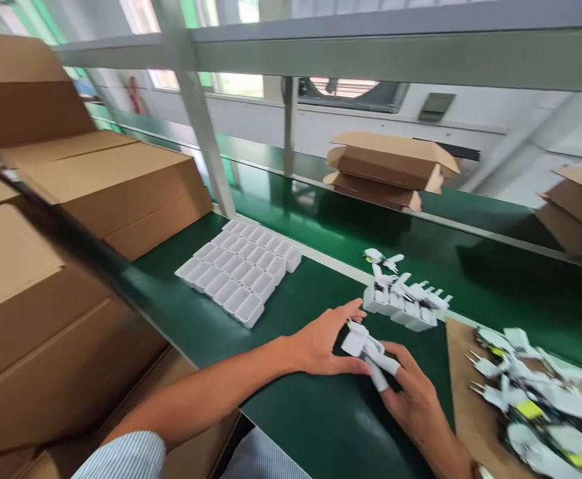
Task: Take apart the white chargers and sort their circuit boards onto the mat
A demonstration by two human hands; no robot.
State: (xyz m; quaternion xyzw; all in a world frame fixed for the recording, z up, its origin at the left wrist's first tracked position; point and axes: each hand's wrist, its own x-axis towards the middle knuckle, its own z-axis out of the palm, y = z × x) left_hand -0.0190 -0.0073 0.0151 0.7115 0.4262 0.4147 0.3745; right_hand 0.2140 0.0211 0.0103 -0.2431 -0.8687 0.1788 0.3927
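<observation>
My left hand and my right hand meet over the green table, both gripping a small white plastic housing with a white part sticking out of it. White finger cots cover two fingers of my right hand. Just beyond the hands stands a short row of white housings with plug parts in them. To the left lies a block of several empty white housings, open side up.
A cardboard sheet at the right holds a heap of circuit boards with metal prongs. Large cardboard boxes are stacked along the left. Folded boxes lie on the green conveyor belt behind.
</observation>
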